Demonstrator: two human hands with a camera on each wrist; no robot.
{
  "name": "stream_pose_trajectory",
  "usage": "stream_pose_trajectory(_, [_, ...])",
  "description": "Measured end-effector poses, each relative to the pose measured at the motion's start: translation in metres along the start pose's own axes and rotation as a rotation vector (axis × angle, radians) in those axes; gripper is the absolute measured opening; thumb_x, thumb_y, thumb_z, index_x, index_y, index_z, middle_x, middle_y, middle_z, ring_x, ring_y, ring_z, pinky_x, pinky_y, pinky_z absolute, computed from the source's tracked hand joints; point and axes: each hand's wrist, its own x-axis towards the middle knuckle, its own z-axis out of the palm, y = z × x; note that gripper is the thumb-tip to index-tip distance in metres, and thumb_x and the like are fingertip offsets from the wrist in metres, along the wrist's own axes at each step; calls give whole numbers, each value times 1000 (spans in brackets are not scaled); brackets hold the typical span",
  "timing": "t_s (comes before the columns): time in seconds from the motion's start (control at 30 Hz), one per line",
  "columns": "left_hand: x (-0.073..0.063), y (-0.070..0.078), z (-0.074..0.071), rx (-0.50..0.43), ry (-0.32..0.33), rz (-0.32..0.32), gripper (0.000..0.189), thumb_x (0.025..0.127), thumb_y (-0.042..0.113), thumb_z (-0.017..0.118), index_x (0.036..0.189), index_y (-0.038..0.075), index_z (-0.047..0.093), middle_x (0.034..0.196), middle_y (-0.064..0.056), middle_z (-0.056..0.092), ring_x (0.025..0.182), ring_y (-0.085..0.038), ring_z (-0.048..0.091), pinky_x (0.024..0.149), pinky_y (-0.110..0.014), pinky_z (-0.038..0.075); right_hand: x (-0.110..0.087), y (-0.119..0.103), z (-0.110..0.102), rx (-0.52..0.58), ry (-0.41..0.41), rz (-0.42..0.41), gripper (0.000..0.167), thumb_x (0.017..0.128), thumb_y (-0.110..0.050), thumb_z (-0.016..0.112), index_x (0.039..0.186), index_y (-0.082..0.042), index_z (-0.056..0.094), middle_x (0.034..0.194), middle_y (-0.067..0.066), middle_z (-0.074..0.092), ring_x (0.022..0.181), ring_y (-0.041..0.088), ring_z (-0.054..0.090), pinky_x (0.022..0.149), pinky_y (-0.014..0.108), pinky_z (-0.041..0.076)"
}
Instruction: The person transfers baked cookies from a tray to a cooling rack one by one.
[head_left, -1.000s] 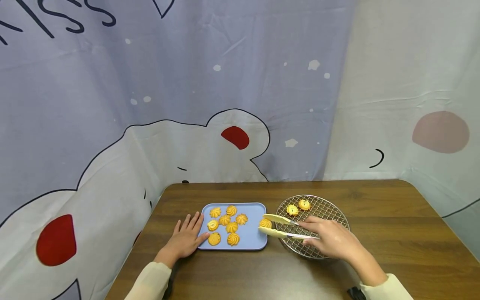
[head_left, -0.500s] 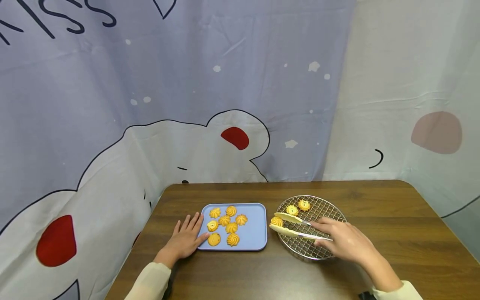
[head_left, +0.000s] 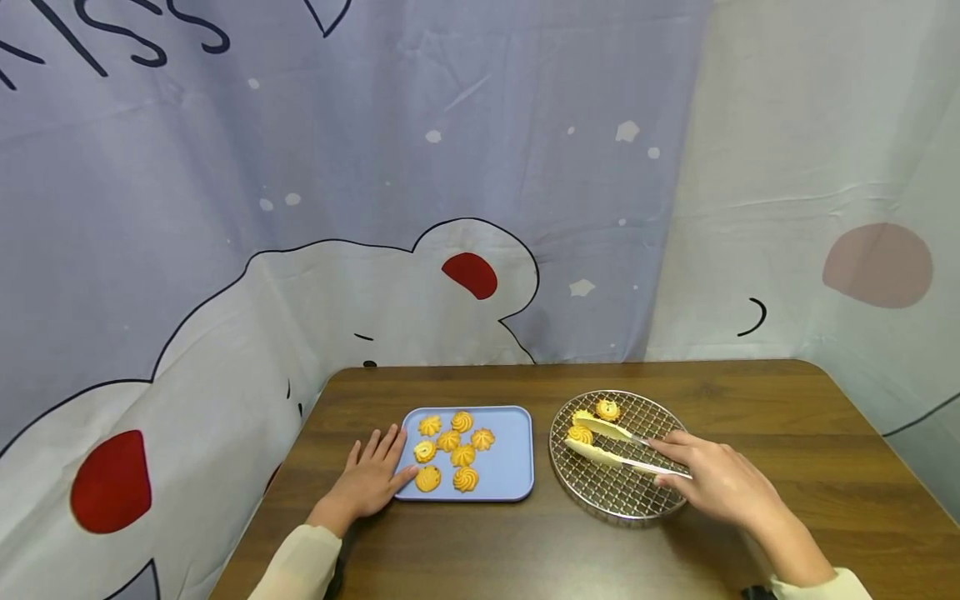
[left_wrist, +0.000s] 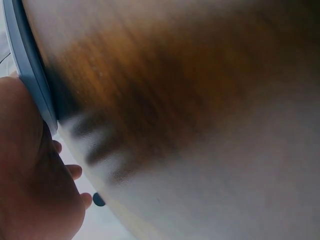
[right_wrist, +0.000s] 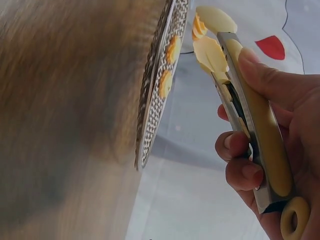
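My left hand point(head_left: 363, 482) rests with spread fingers at the left edge of a light blue tray point(head_left: 510, 467), thumb over its rim. Several golden piped cookies point(head_left: 463, 455) lie on that tray. In my right hand point(head_left: 723, 479) I grip tongs with cream tips point(head_left: 596, 452). Between the tips sits a swirled cookie point(head_left: 579, 434), over the left part of a round wire rack point(head_left: 622, 500). The right wrist view shows the pinched cookie point(right_wrist: 199, 29) apart from the mesh. Two other cookies point(head_left: 608, 409) lie at the rack's back, one partly covered by the tongs.
Tray and rack stand side by side on a brown wooden table point(head_left: 480, 550), a narrow gap between them. A printed curtain point(head_left: 600, 208) hangs behind the table. At the right, a thin dark cable point(head_left: 922, 414) runs along the curtain.
My right hand has carried the cookie in the tongs rightward from the tray's right edge to over the rack, close to the other two cookies. My left hand has stayed on the tray.
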Motion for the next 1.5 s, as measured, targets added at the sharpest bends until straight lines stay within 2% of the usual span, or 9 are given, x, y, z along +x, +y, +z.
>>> stream_pose_trajectory(0.23, [-1, 0, 0, -2, -6, -2, 81, 104, 65, 34, 163, 13, 19, 170, -11, 15, 154, -42, 12, 118, -66, 5, -3, 10, -3, 13, -9, 37, 50, 83, -31, 83, 128, -11, 71, 122, 5, 69, 91, 29, 73, 71, 47, 59])
stream_pose_trajectory(0.53, [0, 2, -2, 3, -16, -4, 79, 104, 62, 35, 164, 13, 17, 170, -11, 14, 154, -43, 12, 119, -66, 5, -9, 22, -7, -1, -1, 60, 50, 82, -30, 84, 127, -11, 72, 118, 2, 69, 86, 25, 72, 67, 46, 57])
stream_pose_trajectory(0.7, [-3, 5, -5, -21, -7, 8, 77, 105, 58, 38, 163, 10, 19, 169, -14, 15, 154, -44, 12, 118, -67, 4, -12, 29, -10, 0, 9, 70, 49, 83, -28, 84, 126, -9, 72, 121, 6, 69, 90, 32, 73, 71, 52, 57])
stream_pose_trajectory(1.0, [-7, 11, -11, -16, -1, 13, 77, 106, 56, 39, 161, 5, 23, 167, -19, 18, 152, -48, 14, 117, -69, 5, -20, 42, -12, -12, 4, 103, 50, 83, -30, 84, 127, -10, 72, 119, 4, 69, 92, 32, 72, 73, 54, 56])
stream_pose_trajectory(1.33, [-4, 5, -5, -15, -1, 12, 79, 105, 60, 36, 163, 9, 19, 169, -16, 16, 153, -46, 13, 118, -68, 4, -21, 52, -15, -20, -2, 109, 50, 84, -31, 83, 128, -10, 72, 116, 3, 69, 90, 31, 71, 70, 54, 55])
stream_pose_trajectory(1.5, [-8, 11, -12, -15, -7, 8, 77, 106, 56, 38, 162, 6, 22, 168, -19, 18, 152, -48, 14, 117, -69, 5, -21, 55, -15, -29, 1, 116, 50, 84, -31, 82, 128, -10, 71, 117, 3, 69, 91, 33, 72, 71, 55, 55])
